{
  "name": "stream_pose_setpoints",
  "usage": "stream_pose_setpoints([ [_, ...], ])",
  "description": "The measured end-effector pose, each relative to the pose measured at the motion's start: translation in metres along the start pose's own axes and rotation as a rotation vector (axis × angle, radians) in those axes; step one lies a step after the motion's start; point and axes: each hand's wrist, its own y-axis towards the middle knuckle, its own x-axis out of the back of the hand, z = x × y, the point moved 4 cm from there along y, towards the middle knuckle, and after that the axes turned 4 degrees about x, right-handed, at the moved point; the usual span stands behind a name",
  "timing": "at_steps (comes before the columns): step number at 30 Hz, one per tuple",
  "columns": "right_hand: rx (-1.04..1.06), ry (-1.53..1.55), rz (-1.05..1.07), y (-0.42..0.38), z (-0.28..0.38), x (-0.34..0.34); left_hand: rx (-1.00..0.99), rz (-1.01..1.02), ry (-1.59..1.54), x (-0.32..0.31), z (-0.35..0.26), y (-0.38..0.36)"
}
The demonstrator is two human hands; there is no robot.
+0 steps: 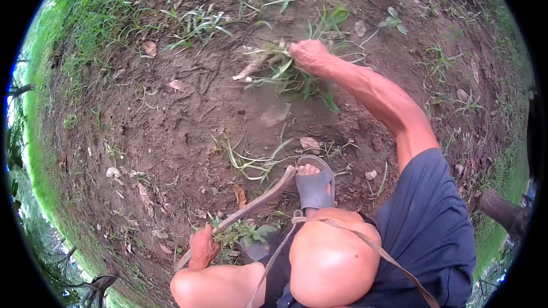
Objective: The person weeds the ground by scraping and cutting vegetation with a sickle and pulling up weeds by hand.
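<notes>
My right hand [311, 56] is closed round a bunch of green weeds [294, 77], whose leaves hang below and to the left of the fist, over bare brown soil. A pale, root-like piece [251, 68] shows at the bunch's left side. Down at the lower left, my left hand [203, 246] is wrapped round a curved wooden handle [251, 205], which slants up to the right and ends beside my sandalled foot [314, 185]. Some leafy weeds [245, 232] lie between the left hand and my knee.
Loose grass stems [251, 162] lie in front of the foot. Grass tufts [200, 25] grow at the upper left, with dry leaves [149, 48] scattered about. A tree trunk [502, 211] stands at the right edge. A cord [365, 239] crosses my bare knee.
</notes>
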Motion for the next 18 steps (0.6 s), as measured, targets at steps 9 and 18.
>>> stream_pose_setpoints([
  [9,0.072,0.226,-0.052,-0.16,0.01,0.011,-0.05,0.102,-0.034,0.04,-0.035,-0.013],
  [18,-0.306,0.097,-0.271,-0.152,-0.117,-0.017,-0.17,0.177,-0.004,0.122,-0.115,-0.007],
])
